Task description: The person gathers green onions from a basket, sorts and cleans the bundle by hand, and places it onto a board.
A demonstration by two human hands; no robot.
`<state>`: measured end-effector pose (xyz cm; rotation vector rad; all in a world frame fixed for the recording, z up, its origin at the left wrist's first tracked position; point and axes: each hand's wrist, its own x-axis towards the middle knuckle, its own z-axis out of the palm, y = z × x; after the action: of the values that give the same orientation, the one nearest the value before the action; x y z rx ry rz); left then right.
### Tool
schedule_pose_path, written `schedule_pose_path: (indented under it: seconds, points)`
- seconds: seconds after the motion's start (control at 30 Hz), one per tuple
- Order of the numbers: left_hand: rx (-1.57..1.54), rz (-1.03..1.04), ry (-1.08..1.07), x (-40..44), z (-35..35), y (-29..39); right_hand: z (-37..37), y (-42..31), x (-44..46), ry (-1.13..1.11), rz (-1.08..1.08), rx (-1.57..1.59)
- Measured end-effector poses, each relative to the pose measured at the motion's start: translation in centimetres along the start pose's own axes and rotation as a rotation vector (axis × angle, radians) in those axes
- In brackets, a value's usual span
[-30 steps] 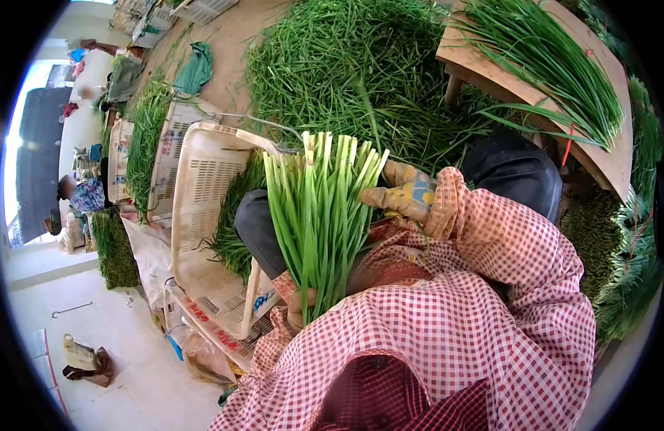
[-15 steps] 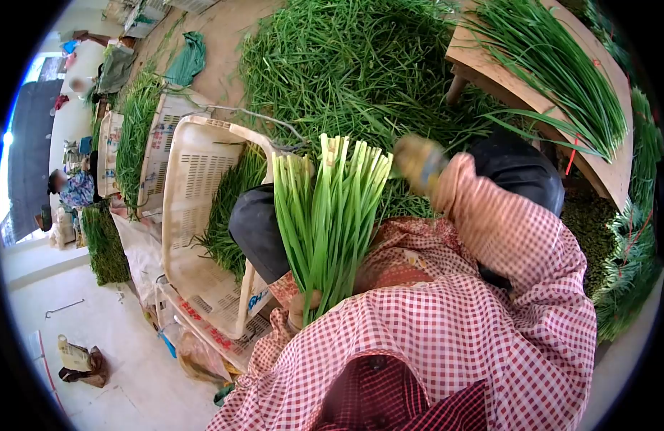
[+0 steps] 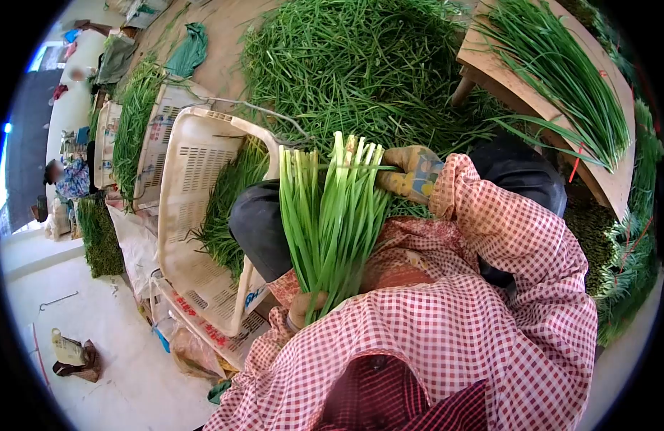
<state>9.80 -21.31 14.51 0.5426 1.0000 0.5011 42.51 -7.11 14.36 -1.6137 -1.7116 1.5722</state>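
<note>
A bunch of green stalks with pale cut ends (image 3: pixel 339 223) stands upright over the lap, its pale ends pointing away from me. My left hand (image 3: pixel 305 309), gloved, is wrapped round the lower, leafy part of the bunch. My right hand (image 3: pixel 411 172), in a dirty glove with blue and yellow patches, is closed at the right side of the pale ends. A thin green strand runs across the stalks from its fingertips. The bunch is parted into a narrow left portion and a wider right portion.
An open white crate (image 3: pixel 195 187) holding greens is at left. Loose leaves (image 3: pixel 353 65) lie heaped ahead. A wooden board (image 3: pixel 555 93) at upper right bears long green stalks. Bundles line the far right. A person (image 3: pixel 70 179) is at far left.
My right hand moved away from the stalks, then came back against their pale ends. A gap now parts the bunch near the top. My left hand has kept its hold.
</note>
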Motion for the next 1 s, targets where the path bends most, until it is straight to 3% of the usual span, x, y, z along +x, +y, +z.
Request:
schedule_pose_path:
  seconds: [0.07, 0.13, 0.2, 0.23, 0.27, 0.33, 0.43, 0.47, 0.5, 0.6, 0.7, 0.77, 0.83, 0.87, 0.9, 0.97, 1.0]
  points:
    - [0.004, 0.002, 0.0, 0.0, 0.0, 0.0, -0.9, 1.5, 1.2, 0.098, 0.111, 0.091]
    - [0.016, 0.011, -0.002, 0.2, -0.2, 0.1, -3.9, 2.5, 2.8, 0.374, 0.289, 0.286]
    - [0.019, 0.013, -0.003, 0.3, -0.1, 0.1, -5.9, 3.1, 1.8, 0.432, -0.024, 0.372]
    - [0.017, 0.008, 0.002, 0.2, -0.1, 0.0, -5.6, 3.3, 1.4, 0.337, -0.185, 0.393]
    - [0.022, 0.006, 0.0, 0.4, -0.1, 0.1, -5.3, 2.2, 0.4, 0.196, -0.246, 0.4]
    - [0.031, 0.006, -0.01, 0.7, -0.2, 0.1, -4.0, -1.3, -1.3, 0.172, -0.246, -0.077]
    - [0.058, 0.001, -0.016, 0.9, -0.3, 0.1, -1.7, 0.5, 0.5, 0.241, -0.35, -0.238]
    - [0.074, 0.001, -0.012, 1.0, -0.4, 0.0, -0.8, 2.7, 2.4, 0.241, -0.353, -0.234]
    - [0.094, -0.001, -0.012, 0.9, -0.4, 0.0, 0.1, 5.3, 4.6, 0.17, -0.287, 0.014]
    - [0.243, -0.01, 0.005, 1.3, 0.3, 0.8, 0.1, 7.0, 4.9, 0.139, -0.527, 0.263]
    - [0.443, -0.068, 0.074, 1.8, 2.7, 2.1, -1.2, 7.6, 5.1, 0.187, -0.837, 0.174]
    - [0.251, 0.064, -0.014, 2.2, 3.0, 1.9, -1.9, 8.0, 5.1, -0.32, -0.351, 0.512]
    - [0.273, 0.121, -0.083, 2.6, 2.6, 1.8, -0.3, 13.5, 6.3, -0.461, -0.582, 0.733]
    - [0.269, 0.111, -0.09, 2.6, 2.8, 2.1, -1.8, 8.9, 4.1, -0.605, -0.284, 0.842]
    - [0.266, 0.101, -0.098, 2.7, 3.0, 2.3, 1.2, 12.4, 6.5, -0.686, -0.643, 1.159]
    - [0.437, 0.161, -0.108, 3.0, 2.1, 1.7, 5.0, 19.1, 9.9, -1.029, -0.792, 1.646]
    - [0.521, 0.192, -0.109, 3.1, 1.8, 1.4, 5.2, 19.5, 9.9, -1.172, -0.667, 1.73]
